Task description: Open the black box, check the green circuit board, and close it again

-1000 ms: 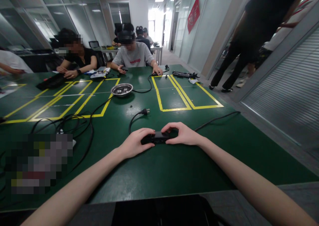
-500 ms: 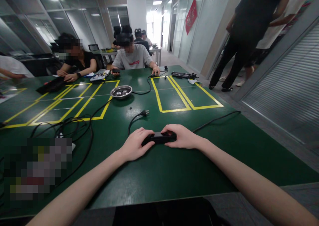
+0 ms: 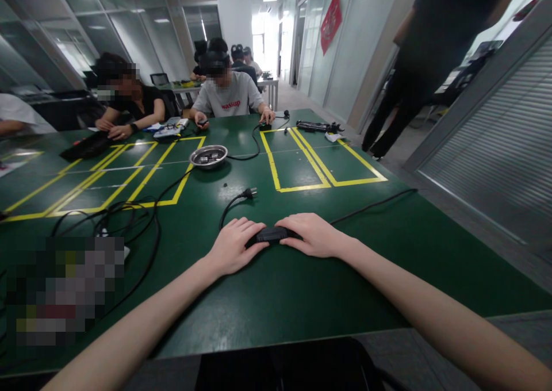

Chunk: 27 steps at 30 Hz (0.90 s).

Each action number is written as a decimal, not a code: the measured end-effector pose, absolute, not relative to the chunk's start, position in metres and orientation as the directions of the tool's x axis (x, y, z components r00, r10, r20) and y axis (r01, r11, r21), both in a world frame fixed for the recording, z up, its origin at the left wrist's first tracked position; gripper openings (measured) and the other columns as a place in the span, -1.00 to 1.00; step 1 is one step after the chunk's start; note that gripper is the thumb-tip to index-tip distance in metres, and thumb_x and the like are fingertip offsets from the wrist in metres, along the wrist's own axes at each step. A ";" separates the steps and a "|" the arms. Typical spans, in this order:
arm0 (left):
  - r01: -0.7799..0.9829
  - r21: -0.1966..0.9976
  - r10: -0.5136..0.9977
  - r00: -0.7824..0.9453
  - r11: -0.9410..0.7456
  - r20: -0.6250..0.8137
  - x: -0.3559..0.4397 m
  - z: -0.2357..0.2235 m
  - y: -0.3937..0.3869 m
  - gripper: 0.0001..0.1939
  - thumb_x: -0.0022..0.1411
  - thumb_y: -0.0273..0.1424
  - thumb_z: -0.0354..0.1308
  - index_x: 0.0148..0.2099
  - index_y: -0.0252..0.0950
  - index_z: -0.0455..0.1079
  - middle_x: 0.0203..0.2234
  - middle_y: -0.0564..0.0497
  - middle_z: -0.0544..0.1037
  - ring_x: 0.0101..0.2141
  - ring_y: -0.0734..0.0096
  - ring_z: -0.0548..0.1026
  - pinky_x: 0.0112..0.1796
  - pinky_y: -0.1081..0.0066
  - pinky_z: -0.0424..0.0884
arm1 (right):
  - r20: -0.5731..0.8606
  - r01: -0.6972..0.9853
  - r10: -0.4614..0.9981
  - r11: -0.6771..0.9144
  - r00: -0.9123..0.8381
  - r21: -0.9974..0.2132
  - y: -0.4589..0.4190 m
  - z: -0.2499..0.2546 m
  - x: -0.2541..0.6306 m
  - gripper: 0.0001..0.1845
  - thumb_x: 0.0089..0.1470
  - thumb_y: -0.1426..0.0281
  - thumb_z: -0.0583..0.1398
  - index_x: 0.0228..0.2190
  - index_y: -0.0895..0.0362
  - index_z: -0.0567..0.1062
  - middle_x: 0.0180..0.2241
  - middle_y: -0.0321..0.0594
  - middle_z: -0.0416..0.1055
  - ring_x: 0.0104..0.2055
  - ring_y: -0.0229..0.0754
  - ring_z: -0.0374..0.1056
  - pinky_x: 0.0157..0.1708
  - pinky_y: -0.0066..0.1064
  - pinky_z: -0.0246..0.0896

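A black power adapter lies crosswise between my hands, low over the green table. My left hand is closed on its left end, thumb on the near side and fingers on the far side. On the opposite end my right hand grips it in the same way. A black cord with a two-pin plug curves up from behind my left hand. Another black cable runs off to the right from behind my right hand. Both ends of the adapter are hidden by my fingers.
A metal bowl with small metal parts stands farther off. Coiled black cables lie at the left, beside a pixelated item. Yellow tape marks rectangles on the table. Co-workers sit opposite, and a person stands at the right.
The adapter has turned slightly in my hands, and my right fingers have shifted on it. At the right, the standing person has moved, and a second person behind is no longer seen.
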<state>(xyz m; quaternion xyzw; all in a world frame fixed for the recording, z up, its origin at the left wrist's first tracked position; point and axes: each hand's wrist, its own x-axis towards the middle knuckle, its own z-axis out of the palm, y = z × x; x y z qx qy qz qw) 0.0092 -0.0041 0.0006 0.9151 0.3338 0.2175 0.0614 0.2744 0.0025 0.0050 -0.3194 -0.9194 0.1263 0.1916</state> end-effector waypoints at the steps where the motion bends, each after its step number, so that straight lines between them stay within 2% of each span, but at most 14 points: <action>1: 0.584 0.249 0.634 0.688 -0.773 0.354 0.010 0.001 -0.005 -0.64 0.50 -0.13 0.06 0.10 -0.27 0.46 -0.16 -0.13 0.63 -0.20 0.16 0.52 -0.15 0.21 0.41 | 0.282 0.537 0.626 0.774 -0.727 -0.335 0.002 0.005 0.274 -0.69 0.34 0.22 0.19 0.01 0.12 0.52 -0.16 -0.05 0.59 -0.14 -0.02 0.52 -0.13 -0.26 0.35; 5: 0.578 0.185 0.603 0.717 -0.795 0.351 0.012 0.002 -0.007 -0.62 0.50 -0.15 0.03 0.09 -0.32 0.47 -0.16 -0.17 0.63 -0.19 0.12 0.53 -0.15 0.17 0.41 | 0.332 0.526 0.575 0.818 -0.748 -0.231 0.003 0.003 0.272 -0.62 0.33 0.13 0.19 -0.05 0.17 0.57 -0.25 -0.03 0.58 -0.23 -0.02 0.48 -0.22 -0.27 0.31; 8: 0.573 0.148 0.582 0.721 -0.806 0.376 0.014 0.000 -0.009 -0.57 0.49 -0.12 0.03 0.16 -0.33 0.44 -0.12 -0.22 0.62 -0.16 0.08 0.54 -0.13 0.14 0.43 | 0.351 0.526 0.560 0.828 -0.750 -0.197 0.003 0.002 0.272 -0.61 0.36 0.11 0.16 -0.12 0.15 0.60 -0.30 -0.05 0.58 -0.28 -0.06 0.44 -0.26 -0.29 0.27; 11: 0.574 0.145 0.580 0.716 -0.806 0.389 0.016 -0.003 -0.010 -0.58 0.51 -0.15 0.01 0.19 -0.31 0.42 -0.10 -0.20 0.62 -0.15 0.11 0.55 -0.11 0.16 0.44 | 0.369 0.537 0.574 0.818 -0.731 -0.208 0.002 0.001 0.271 -0.57 0.37 0.07 0.13 -0.16 0.15 0.62 -0.36 -0.06 0.56 -0.31 -0.08 0.42 -0.28 -0.31 0.25; 15: 0.576 0.177 0.596 0.710 -0.798 0.375 0.017 -0.005 -0.010 -0.66 0.53 -0.23 -0.01 0.15 -0.29 0.42 -0.14 -0.16 0.62 -0.17 0.15 0.55 -0.10 0.18 0.44 | 0.377 0.519 0.579 0.816 -0.723 -0.256 0.003 0.001 0.270 -0.57 0.30 0.05 0.22 -0.08 0.14 0.60 -0.33 -0.08 0.57 -0.30 -0.08 0.44 -0.29 -0.33 0.26; 19: 0.574 0.217 0.610 0.694 -0.789 0.382 0.016 -0.002 -0.010 -0.68 0.50 -0.18 0.04 0.07 -0.27 0.45 -0.19 -0.13 0.62 -0.19 0.16 0.53 -0.13 0.20 0.43 | 0.356 0.533 0.586 0.810 -0.728 -0.245 0.002 0.002 0.270 -0.64 0.32 0.09 0.22 -0.17 0.12 0.62 -0.37 -0.13 0.55 -0.32 -0.10 0.43 -0.31 -0.35 0.23; 22: 0.567 0.203 0.597 0.701 -0.798 0.390 0.016 -0.001 -0.010 -0.67 0.50 -0.16 0.04 0.03 -0.28 0.46 -0.23 -0.12 0.61 -0.22 0.18 0.53 -0.15 0.21 0.42 | 0.355 0.524 0.571 0.820 -0.740 -0.229 0.001 0.004 0.270 -0.63 0.33 0.10 0.20 -0.20 0.15 0.61 -0.39 -0.13 0.54 -0.34 -0.10 0.42 -0.30 -0.33 0.22; 27: 0.557 0.162 0.570 0.716 -0.814 0.404 0.017 -0.003 -0.011 -0.66 0.52 -0.15 0.02 0.03 -0.30 0.44 -0.26 -0.14 0.60 -0.26 0.17 0.52 -0.18 0.22 0.42 | 0.320 0.511 0.600 0.797 -0.733 -0.322 0.002 0.003 0.270 -0.63 0.18 0.13 0.35 -0.12 0.15 0.58 -0.29 -0.11 0.57 -0.27 -0.08 0.47 -0.27 -0.33 0.28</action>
